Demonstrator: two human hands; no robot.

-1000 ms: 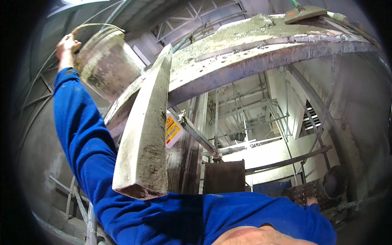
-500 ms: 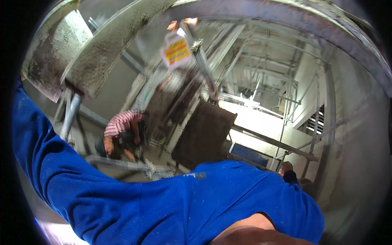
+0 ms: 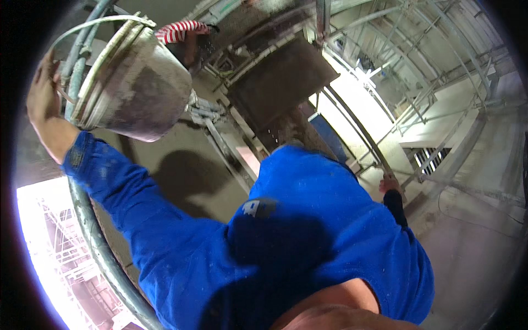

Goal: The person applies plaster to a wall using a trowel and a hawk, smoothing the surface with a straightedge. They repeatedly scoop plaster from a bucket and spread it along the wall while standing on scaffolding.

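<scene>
A grimy white bucket (image 3: 135, 82) hangs tilted at upper left, its closed side toward the middle of the view. Its pale bail handle (image 3: 104, 19) loops out to my left hand (image 3: 45, 96), whose fingers are curled at the loop. Part of that grip is hidden behind the hand. My right hand (image 3: 389, 184) is low at my right side, closed around the near end of a long dark rail (image 3: 360, 132). The inside of the bucket does not show.
A person in a red-and-white striped top (image 3: 181, 31) is beyond the bucket. A dark rectangular board (image 3: 283, 82) lies ahead, a blue panel (image 3: 328, 137) beside it. Scaffold pipes (image 3: 91, 231) run at my left and far right. Bright openings show at lower left and ahead.
My view has tipped downward, and the striped person now appears higher up. My left hand and the bucket have come into fuller view. My right hand stays at the rail.
</scene>
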